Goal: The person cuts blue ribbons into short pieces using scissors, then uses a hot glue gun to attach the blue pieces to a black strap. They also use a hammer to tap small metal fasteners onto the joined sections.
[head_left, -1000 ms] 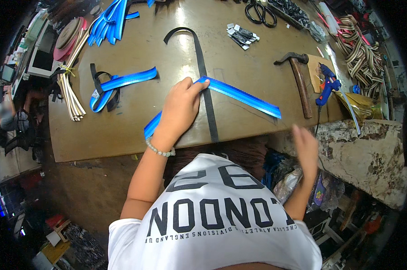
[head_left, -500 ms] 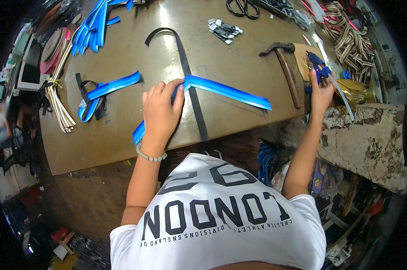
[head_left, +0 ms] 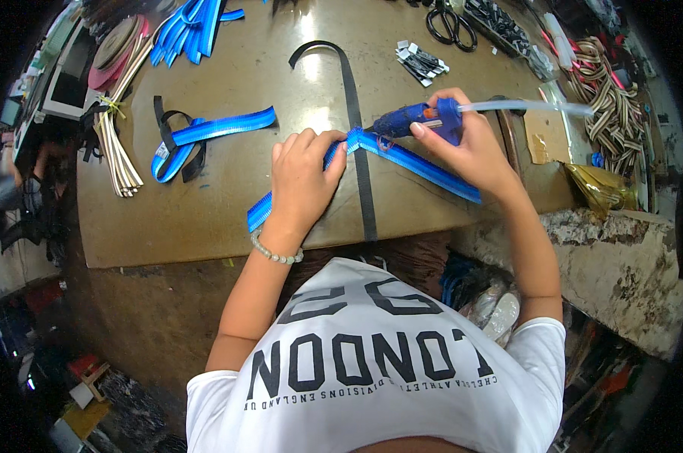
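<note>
A blue ribbon strap (head_left: 424,169), bent to a peak, lies across a black strap (head_left: 365,189) whose far end curls over. My left hand (head_left: 309,170) pinches the blue strap just left of the peak, thumb and forefinger closed on it. In my right hand (head_left: 470,143) is a blue glue gun (head_left: 420,119), a clear glue stick poking out of its back. Its nozzle points left, close to the peak where the straps cross; whether it touches cannot be made out. To the left lies another blue strap (head_left: 228,128) looped with black strap.
A hammer (head_left: 513,143), partly hidden by my right hand, lies beside a tan card (head_left: 547,132). Black scissors (head_left: 451,27) and small black-and-white tags (head_left: 421,63) lie at the back. Cord bundles (head_left: 122,143) and blue straps (head_left: 192,30) lie left, striped cords (head_left: 612,113) right.
My right hand has lifted the glue gun off the tan card and brought it left to the bend in the blue strap. My left hand keeps its pinch; the whole view has shifted slightly.
</note>
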